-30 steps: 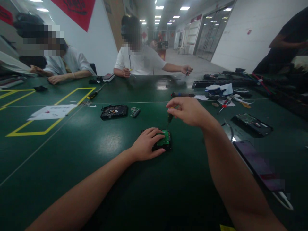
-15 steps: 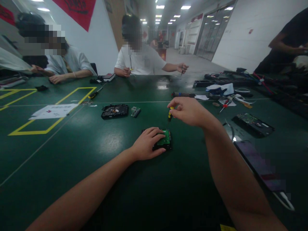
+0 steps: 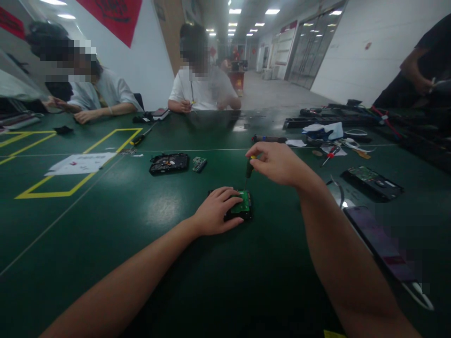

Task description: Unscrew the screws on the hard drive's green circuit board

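A hard drive [image 3: 238, 214] with a green circuit board [image 3: 244, 202] facing up lies in front of me. Over its left part rests my left hand [image 3: 219, 210], fingers spread across the top and thumb along the near edge. My right hand [image 3: 269, 162] is closed around a screwdriver [image 3: 249, 172] with a dark and yellow handle. The screwdriver stands nearly upright, its thin shaft reaching down to the far right corner of the drive. Whether the tip sits in a screw is too small to tell.
Beyond my left hand lie an opened drive casing [image 3: 169, 163] and a small circuit board [image 3: 199, 164]. To the right are another hard drive [image 3: 372, 183], a phone [image 3: 377, 239] and a red-handled screwdriver [image 3: 330, 155]. Another screwdriver [image 3: 138, 138] lies far left. Co-workers sit across the table.
The screwdriver's handle has turned in my right hand, showing less yellow. My left hand stays on the drive. The co-worker opposite has drawn one outstretched arm in.
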A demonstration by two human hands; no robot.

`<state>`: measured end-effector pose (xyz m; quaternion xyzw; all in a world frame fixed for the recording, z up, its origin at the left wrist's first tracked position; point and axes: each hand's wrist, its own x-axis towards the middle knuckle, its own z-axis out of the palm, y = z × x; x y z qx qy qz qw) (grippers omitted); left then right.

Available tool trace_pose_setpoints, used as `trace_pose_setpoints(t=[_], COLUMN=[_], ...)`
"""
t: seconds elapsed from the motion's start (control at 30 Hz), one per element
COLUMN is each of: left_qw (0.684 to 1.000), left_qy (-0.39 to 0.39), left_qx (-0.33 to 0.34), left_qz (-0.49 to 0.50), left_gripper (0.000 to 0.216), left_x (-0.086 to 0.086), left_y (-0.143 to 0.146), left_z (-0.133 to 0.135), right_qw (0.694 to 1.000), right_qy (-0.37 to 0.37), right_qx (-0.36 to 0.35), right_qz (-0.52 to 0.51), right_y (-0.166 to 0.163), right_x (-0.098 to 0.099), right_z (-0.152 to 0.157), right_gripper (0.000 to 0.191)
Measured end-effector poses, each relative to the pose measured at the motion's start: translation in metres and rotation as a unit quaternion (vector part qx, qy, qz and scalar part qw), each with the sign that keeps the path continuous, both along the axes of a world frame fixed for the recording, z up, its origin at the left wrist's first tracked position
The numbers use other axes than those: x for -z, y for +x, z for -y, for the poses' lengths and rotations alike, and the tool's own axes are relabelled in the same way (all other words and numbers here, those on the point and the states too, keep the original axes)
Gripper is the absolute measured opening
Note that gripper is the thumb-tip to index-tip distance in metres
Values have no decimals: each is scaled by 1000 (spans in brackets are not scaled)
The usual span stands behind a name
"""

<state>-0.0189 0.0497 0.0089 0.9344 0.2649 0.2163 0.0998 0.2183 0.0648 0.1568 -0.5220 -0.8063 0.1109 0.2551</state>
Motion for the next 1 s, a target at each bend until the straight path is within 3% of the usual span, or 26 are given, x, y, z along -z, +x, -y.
trace_pose_setpoints(t=[1.0], left_qw=[1000], left_qy=[3], left_qx=[1], left_qz=[-1], left_gripper=[57], left_x=[-1], left_y=[0], left_z=[0], right_qw=[1000], right_qy=[0], right_qx=[4], right_qz=[-9], right_y=[0], right_x=[2], right_z=[-1], right_gripper=[19])
